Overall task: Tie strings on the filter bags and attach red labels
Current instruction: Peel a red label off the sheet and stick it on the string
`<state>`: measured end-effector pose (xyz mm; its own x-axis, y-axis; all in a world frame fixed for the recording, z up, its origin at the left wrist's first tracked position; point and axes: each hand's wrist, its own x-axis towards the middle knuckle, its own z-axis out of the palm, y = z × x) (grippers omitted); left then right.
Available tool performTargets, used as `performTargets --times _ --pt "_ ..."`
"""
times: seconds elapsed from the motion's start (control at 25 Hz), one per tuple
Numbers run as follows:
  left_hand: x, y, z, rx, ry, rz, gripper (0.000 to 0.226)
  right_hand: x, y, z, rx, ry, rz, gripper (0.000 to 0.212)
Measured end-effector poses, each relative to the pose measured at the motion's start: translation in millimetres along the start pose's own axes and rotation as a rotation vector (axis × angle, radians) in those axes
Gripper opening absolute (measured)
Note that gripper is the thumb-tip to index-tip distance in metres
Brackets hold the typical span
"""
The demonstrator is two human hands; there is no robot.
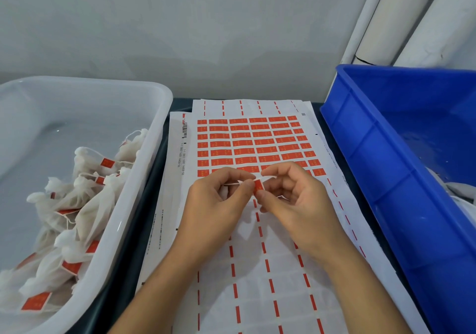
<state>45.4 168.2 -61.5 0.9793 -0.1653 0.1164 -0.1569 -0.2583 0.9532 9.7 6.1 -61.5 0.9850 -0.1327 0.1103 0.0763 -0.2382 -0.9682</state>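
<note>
Head-worn view, facing forward and down, close over table (pixel 159 179)

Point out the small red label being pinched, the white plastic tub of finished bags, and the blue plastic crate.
small red label (pixel 258 186), head view, its visible face.
white plastic tub (pixel 144 179), head view, right rim.
blue plastic crate (pixel 373 158), head view, left wall.

A dark table (pixel 154 179) runs up to a pale wall. On it, at the left, sits a white plastic tub (pixel 157 137). In the middle lie overlapping white sticker sheets (pixel 257 282), the top one part-filled with red labels. At the right stands a blue plastic crate (pixel 373 153).
</note>
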Motion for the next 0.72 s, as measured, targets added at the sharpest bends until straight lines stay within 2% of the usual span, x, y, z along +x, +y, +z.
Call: performTargets --times 0.16,0.36,0.72 --pt "0.1 0.1 -0.5 0.03 0.005 -0.002 0.014 0.6 1.7 -0.6 0.008 -0.015 0.011 0.026" --pt "-1.1 0.0 -0.6 0.043 -0.045 0.009 0.013 -0.5 2.3 -0.7 0.009 0.001 0.029 0.009" --pt "-1.9 0.7 -0.8 0.047 -0.035 0.02 0.011 -0.4 3.4 1.2 -0.004 0.033 0.038 0.01"
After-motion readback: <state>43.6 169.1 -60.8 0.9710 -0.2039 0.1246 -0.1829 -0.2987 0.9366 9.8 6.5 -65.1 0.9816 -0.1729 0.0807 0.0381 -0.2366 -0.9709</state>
